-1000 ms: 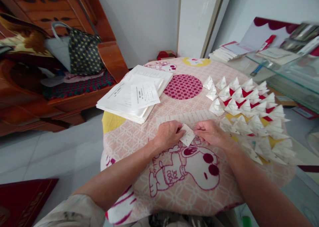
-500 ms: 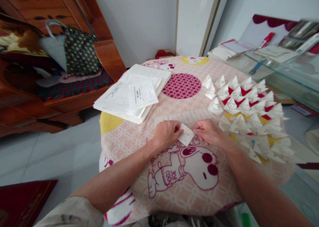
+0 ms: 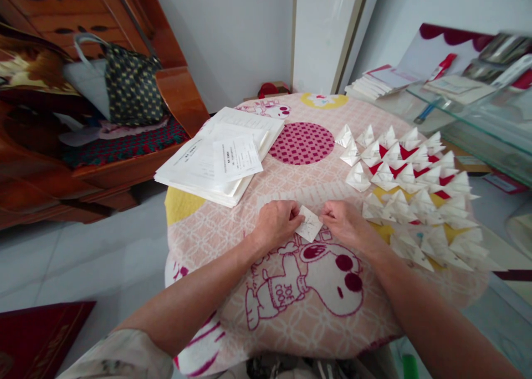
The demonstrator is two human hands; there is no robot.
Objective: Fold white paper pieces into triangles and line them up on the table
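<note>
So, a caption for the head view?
Left hand and right hand hold a paper square near folded paper shapes.

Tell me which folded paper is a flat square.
The folded paper square between the left hand and right hand; the pointed paper shapes at right stand up in rows.

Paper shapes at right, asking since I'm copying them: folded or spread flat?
Folded: the paper shapes stand up in points, unlike the flat stack of sheets.
</note>
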